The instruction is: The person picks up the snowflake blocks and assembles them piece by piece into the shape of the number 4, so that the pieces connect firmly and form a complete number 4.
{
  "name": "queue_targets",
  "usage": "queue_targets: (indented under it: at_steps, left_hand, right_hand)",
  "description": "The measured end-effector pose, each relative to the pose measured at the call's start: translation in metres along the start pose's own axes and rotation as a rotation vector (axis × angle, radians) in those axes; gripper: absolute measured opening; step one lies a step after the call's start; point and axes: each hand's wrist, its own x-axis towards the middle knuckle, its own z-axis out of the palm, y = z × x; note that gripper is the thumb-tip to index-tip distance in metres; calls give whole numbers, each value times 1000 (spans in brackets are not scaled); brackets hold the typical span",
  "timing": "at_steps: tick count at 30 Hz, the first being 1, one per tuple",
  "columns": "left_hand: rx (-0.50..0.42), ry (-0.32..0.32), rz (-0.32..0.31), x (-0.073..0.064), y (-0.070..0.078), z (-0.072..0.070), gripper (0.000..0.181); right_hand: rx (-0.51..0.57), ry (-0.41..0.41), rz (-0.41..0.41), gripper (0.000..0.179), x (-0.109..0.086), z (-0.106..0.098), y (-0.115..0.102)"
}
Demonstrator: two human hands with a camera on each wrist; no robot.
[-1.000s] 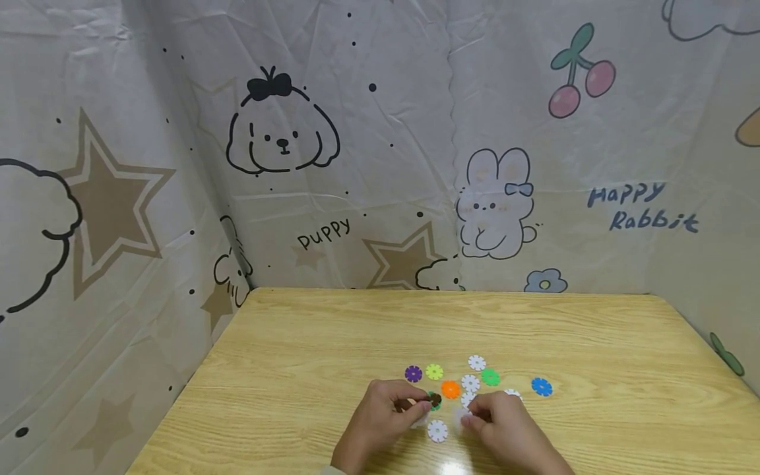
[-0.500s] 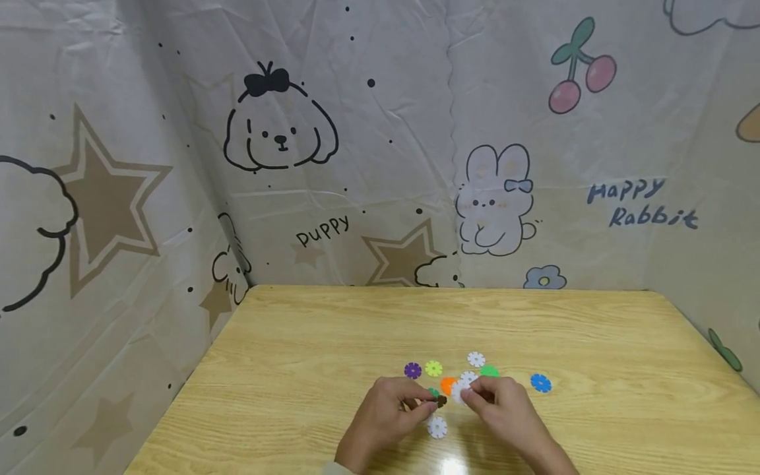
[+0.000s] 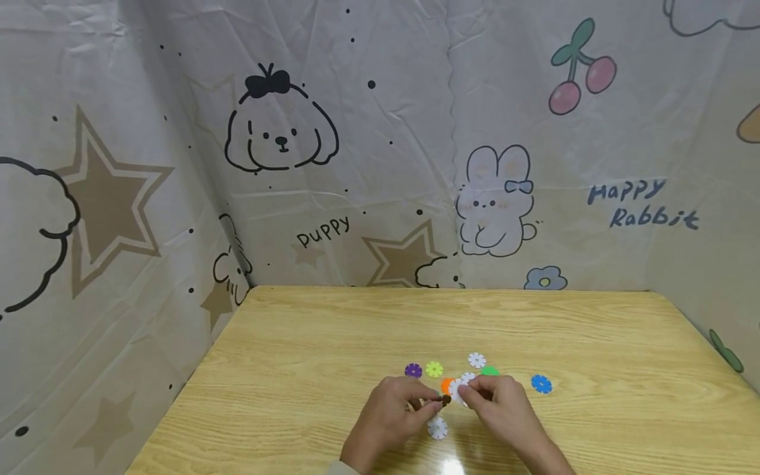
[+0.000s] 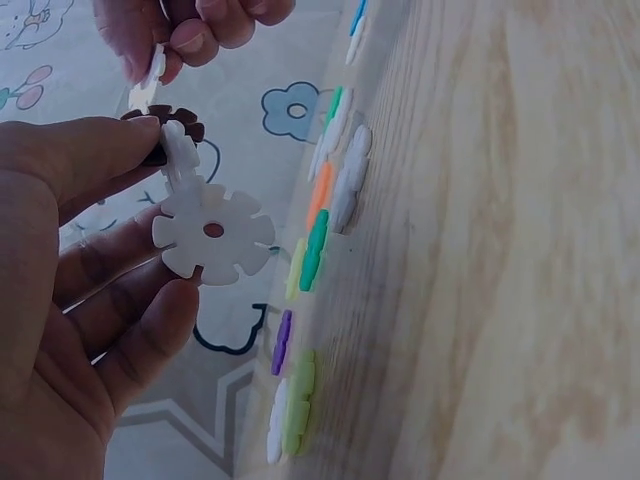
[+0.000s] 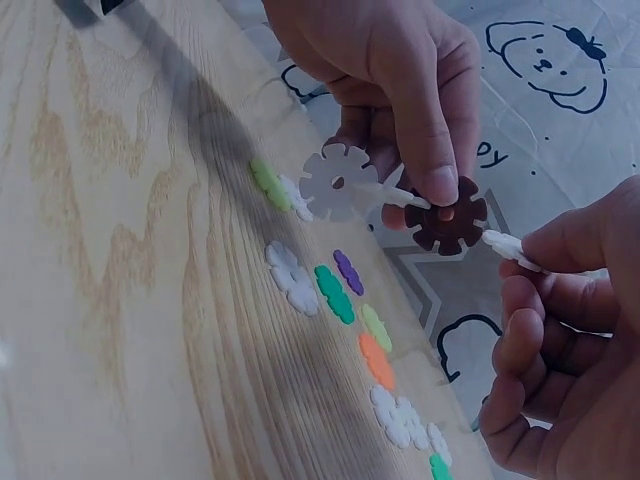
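Note:
In the head view my left hand [image 3: 388,419] and right hand [image 3: 505,412] face each other over the table. Between thumb and fingers, the left hand pinches a brown notched plastic disc [image 5: 450,238]. Joined to it is a narrow chain of white pieces, seen partly edge-on, that ends in a flat white notched disc [image 4: 240,250] near the left palm. My right thumb and fingertips pinch another white notched disc [image 5: 505,245]. Its edge sits right at the brown disc's rim, on the side away from the chain.
Notched discs lie on the wooden table [image 3: 320,330] around the hands: purple [image 3: 413,371], yellow [image 3: 434,369], orange [image 3: 446,385], green [image 3: 489,371] and several white. A blue disc [image 3: 541,384] lies apart to the right. Printed cloth [image 3: 380,165] hangs behind the table.
My right hand has brought its white disc up and leftward against the brown one. The left hand has shifted slightly right with the brown disc, which is turned more edge-on.

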Motion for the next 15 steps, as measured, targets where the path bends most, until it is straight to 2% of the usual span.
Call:
queue_targets:
  at_steps: [9,15]
  left_hand:
    - [48,27,29,4,4,1,6]
    - [66,86,82,6,5,4,4]
  right_hand:
    - [4,14,-7,15,1,0,-1]
    - [15,14,-17,16,1,0,0]
